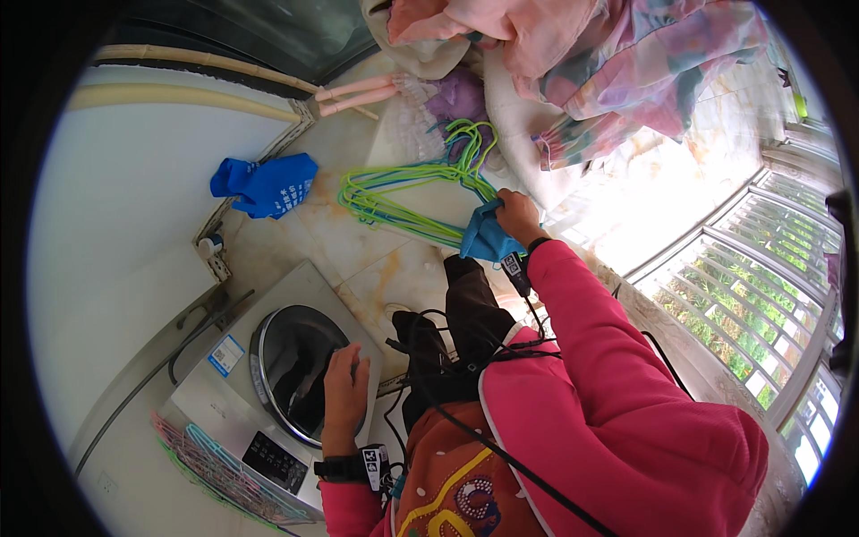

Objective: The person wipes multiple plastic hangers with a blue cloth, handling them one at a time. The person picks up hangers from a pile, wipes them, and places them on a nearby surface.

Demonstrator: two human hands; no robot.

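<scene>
My right hand (520, 218) grips a blue cloth (488, 231), bunched over one end of a bundle of hangers. The green and blue clothes hangers (402, 186) lie beside that hand, their hooks gathered toward the top. Whether the fingers also hold the hangers is hidden by the cloth. In front of the dark round door (295, 376) of a front-loading washing machine (228, 403), my left hand (345, 389) is empty, with thumb and fingers apart. I cannot tell if it touches the door.
A blue bag (268, 184) bearing writing lies by the wall. Pink patterned bedding (604, 74) hangs at the top, near doll legs (359, 92) and purple fabric (460, 97). More hangers (228, 470) rest on the washer. Cables (463, 362) cross my body; a barred window (731, 302) is at right.
</scene>
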